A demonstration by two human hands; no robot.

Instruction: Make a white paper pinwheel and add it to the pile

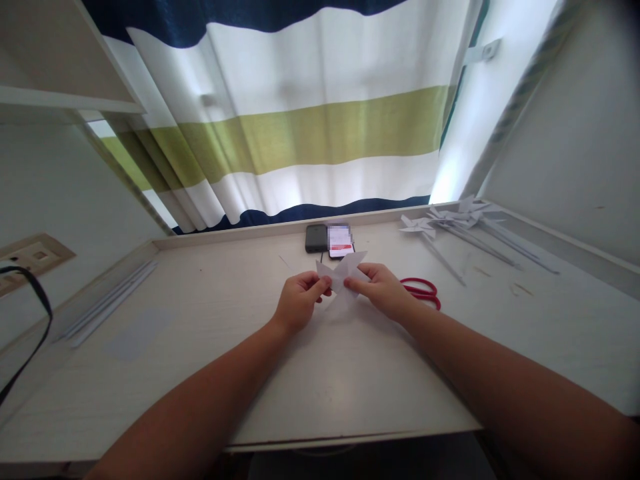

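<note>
Pointed white paper [342,272] between left hand [296,301] and right hand [381,288], red scissors [425,295] (handles only) near the latter.

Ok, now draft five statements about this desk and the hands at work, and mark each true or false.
1. The left hand and right hand both hold the folded white paper. True.
2. A blue cup stands just beside the right hand. False: red scissor handles show there.
3. A dark block lies beside a lit phone. True.
4. A stack of books lies at the far right. False: paper pinwheels lie there.
5. The curtain has a green band. True.
</note>
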